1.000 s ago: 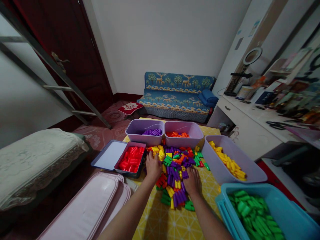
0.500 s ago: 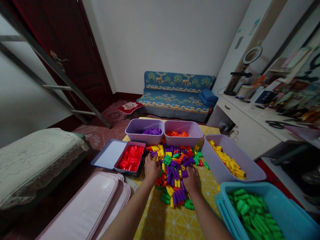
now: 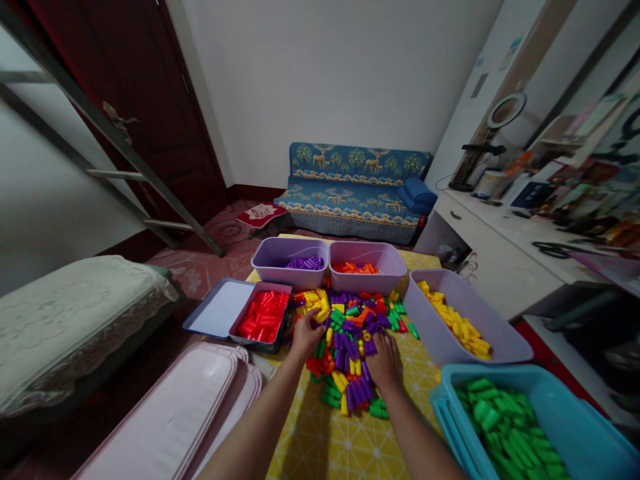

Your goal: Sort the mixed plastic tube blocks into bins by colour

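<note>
A mixed pile of small plastic tube-shaped pieces point(image 3: 344, 351) in purple, yellow, green, red and orange covers the middle of the table. My left hand point(image 3: 305, 335) is over the pile's left side, its fingers bent toward the thumb beside yellow and purple pieces. Whatever is between those fingertips is too small to make out. At the right edge of the pile lies my right hand point(image 3: 384, 360), fingers stretched out and touching purple pieces. Close to my left hand, an open case point(image 3: 289, 293) holds red pieces.
Lilac bins hold purple point(image 3: 263, 257), orange point(image 3: 393, 260) and yellow pieces point(image 3: 493, 317). A teal bin point(image 3: 575, 400) with green pieces stands front right. Pale pink lids point(image 3: 175, 407) lie front left. The table has a yellow patterned cloth point(image 3: 345, 447). A sofa point(image 3: 350, 193) stands behind.
My left hand has shifted slightly right and up over the pile, its fingers now turned to the right, uncovering yellow pieces at the left. My right hand has stayed in place.
</note>
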{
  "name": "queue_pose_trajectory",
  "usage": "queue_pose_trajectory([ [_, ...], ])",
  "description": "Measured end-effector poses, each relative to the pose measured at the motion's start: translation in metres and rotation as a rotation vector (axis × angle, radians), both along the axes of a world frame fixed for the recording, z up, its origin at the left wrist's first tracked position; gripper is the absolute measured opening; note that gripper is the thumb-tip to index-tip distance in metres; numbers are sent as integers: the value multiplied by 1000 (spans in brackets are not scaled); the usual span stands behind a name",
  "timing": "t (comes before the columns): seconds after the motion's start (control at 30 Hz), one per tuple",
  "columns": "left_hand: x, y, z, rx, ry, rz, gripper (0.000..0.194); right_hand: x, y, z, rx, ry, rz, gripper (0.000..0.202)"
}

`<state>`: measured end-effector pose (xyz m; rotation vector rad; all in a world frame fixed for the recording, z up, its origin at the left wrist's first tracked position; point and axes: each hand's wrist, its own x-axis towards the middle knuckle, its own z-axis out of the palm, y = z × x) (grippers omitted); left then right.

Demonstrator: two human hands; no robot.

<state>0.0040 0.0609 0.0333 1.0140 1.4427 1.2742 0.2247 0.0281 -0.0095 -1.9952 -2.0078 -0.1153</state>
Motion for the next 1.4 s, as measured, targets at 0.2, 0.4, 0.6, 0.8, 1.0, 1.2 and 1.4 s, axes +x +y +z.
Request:
queue_pose_trajectory([
  [0.2, -2, 1, 4, -50, -436, -45, 59, -1, -1, 3, -3, -17, -8, 27],
  [0.4, -6, -2, 10, -40, -512, -48, 62, -1, -2, 8, -20, 8, -4, 28],
  [0.6, -3, 0, 12, -29, -345, -37, 36, -3, -2, 10, -28, 23, -33, 28],
  [0.8, 14, 4, 21, -30, -269, -24, 28, -3, -2, 10, -27, 13, -32, 29],
  [1.0, 62, 20, 36, -161, -420, -94, 24, 0, -1, 1, 0, 11, -9, 32],
  [1.2, 61, 13, 28, -93, -280, -65, 23, -2, -2, 7, 19, 19, -13, 27],
  [1.4, 36, -6, 10, 178, 175, -113, 18, -4, -2, 15, 20, 51, -28, 19],
])
